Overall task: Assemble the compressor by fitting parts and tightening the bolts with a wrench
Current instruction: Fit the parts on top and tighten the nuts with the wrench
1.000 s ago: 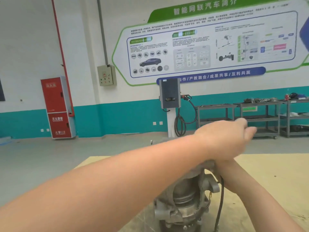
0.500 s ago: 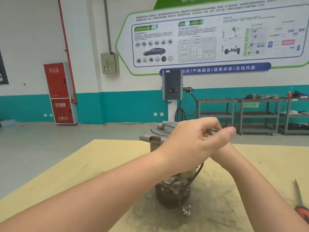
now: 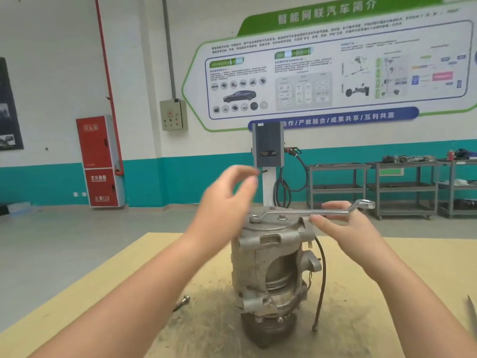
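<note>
The left hand (image 3: 227, 200) hovers, fingers loosely spread, above the compressor (image 3: 273, 267); the right hand (image 3: 343, 223), fingers straight, supports the wrench (image 3: 309, 211) set on a top bolt (image 3: 254, 218).

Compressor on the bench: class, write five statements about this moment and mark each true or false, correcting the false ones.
1. The compressor stands upright on the yellow table. True.
2. The wrench lies flat on the table. False: one ring end sits on a bolt on the compressor's top, and its shaft reaches right.
3. The left hand grips the wrench. False: it hangs above the compressor's top, holding nothing.
4. The right hand is at the wrench's shaft, fingers straight. True.
5. A loose bolt lies on the table left of the compressor. True.
</note>
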A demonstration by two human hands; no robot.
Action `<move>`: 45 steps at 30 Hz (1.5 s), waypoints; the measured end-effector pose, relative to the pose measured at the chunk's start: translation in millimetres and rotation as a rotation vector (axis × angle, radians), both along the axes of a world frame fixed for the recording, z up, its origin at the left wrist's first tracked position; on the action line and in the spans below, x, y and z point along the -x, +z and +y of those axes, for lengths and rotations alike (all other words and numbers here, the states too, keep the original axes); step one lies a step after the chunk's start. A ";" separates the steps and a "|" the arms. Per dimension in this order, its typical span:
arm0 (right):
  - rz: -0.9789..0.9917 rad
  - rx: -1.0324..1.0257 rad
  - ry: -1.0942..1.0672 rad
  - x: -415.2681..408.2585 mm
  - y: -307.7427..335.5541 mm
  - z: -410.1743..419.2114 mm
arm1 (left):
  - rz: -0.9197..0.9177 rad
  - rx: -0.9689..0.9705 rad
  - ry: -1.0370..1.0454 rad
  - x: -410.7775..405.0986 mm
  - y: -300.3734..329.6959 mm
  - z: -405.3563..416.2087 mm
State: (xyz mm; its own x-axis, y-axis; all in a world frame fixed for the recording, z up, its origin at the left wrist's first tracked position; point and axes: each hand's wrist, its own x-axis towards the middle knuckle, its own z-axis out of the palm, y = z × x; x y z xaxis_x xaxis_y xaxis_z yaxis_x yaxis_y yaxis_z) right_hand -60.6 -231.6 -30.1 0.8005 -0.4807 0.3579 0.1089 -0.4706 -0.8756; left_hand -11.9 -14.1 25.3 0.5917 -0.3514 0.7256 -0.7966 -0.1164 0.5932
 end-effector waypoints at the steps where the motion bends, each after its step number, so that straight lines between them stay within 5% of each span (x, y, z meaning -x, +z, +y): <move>1: 0.042 0.035 -0.076 1.8 0.4 -4.2 | 0.078 0.004 0.075 -16.8 -5.2 8.9; 6: 0.211 0.045 0.176 16.9 12.1 -13.3 | 0.429 -0.205 0.042 -71.2 -48.2 17.0; 11: -0.209 -0.654 0.551 9.2 13.9 -1.1 | 0.513 -0.095 0.003 -73.5 -67.3 12.5; 26: -0.745 -1.405 0.503 -4.9 29.8 32.7 | 0.539 -0.033 -0.116 -59.0 -72.3 18.4; 33: -0.685 -0.662 0.226 2.6 33.5 36.5 | 0.394 -0.045 0.035 -26.3 -79.6 28.3; 37: -0.703 -0.439 0.208 5.4 32.0 47.3 | 0.296 0.021 0.289 -51.6 -97.8 65.2; 41: -0.703 -0.448 0.200 9.0 33.9 49.0 | 0.344 -0.735 0.432 -102.0 -133.9 89.3; 45: -0.701 -0.564 0.204 10.4 35.5 46.7 | 0.288 -1.011 0.371 -112.7 -161.4 83.0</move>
State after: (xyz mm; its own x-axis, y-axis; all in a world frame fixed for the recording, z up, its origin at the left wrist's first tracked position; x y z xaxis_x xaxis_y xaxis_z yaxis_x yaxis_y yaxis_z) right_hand -71.1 -184.9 5.4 0.5773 -0.6045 0.5489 0.7352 0.0924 -0.6715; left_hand 100.8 68.9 -136.1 0.8826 -0.4695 0.0242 -0.4603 -0.8526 0.2474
